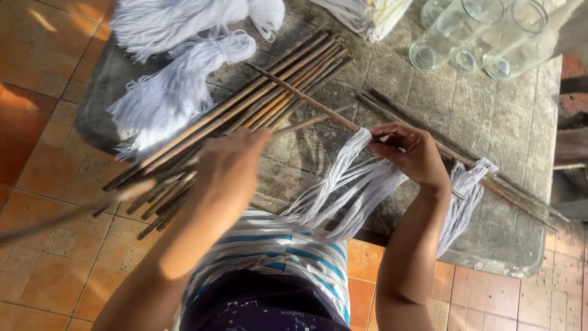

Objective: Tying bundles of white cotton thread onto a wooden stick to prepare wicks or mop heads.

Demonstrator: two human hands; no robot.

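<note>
Long thin stick laid aslant across the grey stone worktop, running from upper left down to lower right, strung with hanks of white cord hanging off the near edge. Right hand at the stick's middle, fingers curled together and pinched on the cord where it loops over the stick. More cord draped further down the same stick, just right of that wrist. Left hand well to the left, blurred, over the near ends of a bundle of brown sticks; loosely closed, grip impossible to tell. Bundle fanned out, just left of the long stick and crossing under it. White tassel bundles beyond the bundle. Clear glass jars at the far right corner.
</note>
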